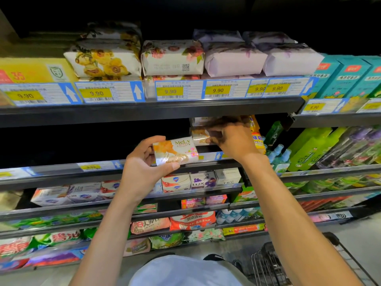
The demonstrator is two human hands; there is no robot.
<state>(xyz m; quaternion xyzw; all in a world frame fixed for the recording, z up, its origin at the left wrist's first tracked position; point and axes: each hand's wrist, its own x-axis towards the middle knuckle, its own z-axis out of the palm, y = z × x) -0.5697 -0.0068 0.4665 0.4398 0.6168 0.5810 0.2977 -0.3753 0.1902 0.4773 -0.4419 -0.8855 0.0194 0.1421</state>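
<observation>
My left hand [142,164] grips a white and orange MeLy soap pack [175,151] in front of the second shelf, thumb under its lower edge. My right hand [231,139] reaches into that shelf at a small stack of the same soap packs [199,137], its fingers curled over the stack's right side. The motion blurs the fingertips, and the hand hides much of the stack.
The top shelf [152,109] carries flower-wrapped packs over 9.90 price tags. Green boxes [309,151] and bottles stand to the right of my right hand. Lower shelves hold boxed soaps [202,180] and detergent bags. A wire cart [274,263] stands at the bottom right.
</observation>
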